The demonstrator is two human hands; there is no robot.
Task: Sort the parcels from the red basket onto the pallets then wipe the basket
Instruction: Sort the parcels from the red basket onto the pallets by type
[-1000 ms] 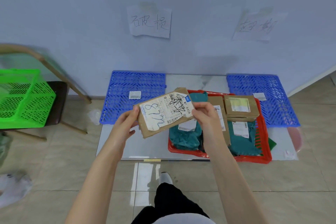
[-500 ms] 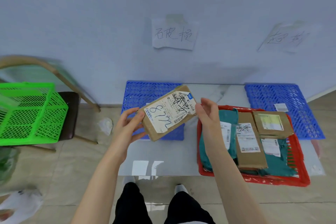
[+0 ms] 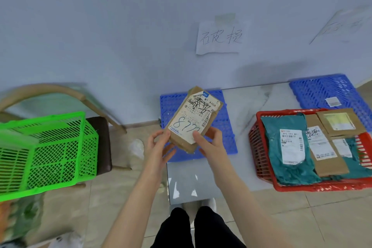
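Parcel (image 3: 194, 119) swung more upright, now over left blue pallet (image 3: 171, 104); I see left hand (image 3: 159, 147), right hand (image 3: 211, 143) gripping its lower end

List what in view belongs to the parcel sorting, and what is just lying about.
Job: brown parcel, held by left hand and right hand; red basket; parcels inside it; left blue pallet; right blue pallet.
Lying about: green basket; chair; white scrap on the floor.

One parcel (image 3: 194, 121) between left hand (image 3: 158, 148) and right hand (image 3: 211, 144), two blue pallets (image 3: 227, 137) (image 3: 322, 90) beyond, one red basket (image 3: 258, 147) right, one green basket (image 3: 50, 147) left.
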